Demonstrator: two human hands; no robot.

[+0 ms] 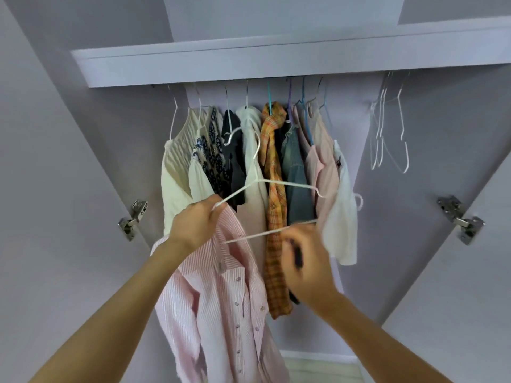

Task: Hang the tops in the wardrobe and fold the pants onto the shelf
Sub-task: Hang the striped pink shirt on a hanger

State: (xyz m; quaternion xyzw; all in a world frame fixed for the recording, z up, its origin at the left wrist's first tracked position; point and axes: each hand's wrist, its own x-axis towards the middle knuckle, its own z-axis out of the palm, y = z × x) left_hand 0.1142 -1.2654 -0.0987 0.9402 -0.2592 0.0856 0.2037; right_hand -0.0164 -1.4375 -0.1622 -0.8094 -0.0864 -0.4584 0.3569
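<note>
two bare hands hold a white wire hanger (pixel 272 183) before an open wardrobe (pixel 276 62) of hung tops. the left hand (pixel 193 225) grips the hanger's left end and the collar of a pink striped shirt (pixel 221 299) hanging below. the right hand (pixel 307 261) is blurred at the hanger's lower bar; its fingers' grasp cannot be told.
</note>
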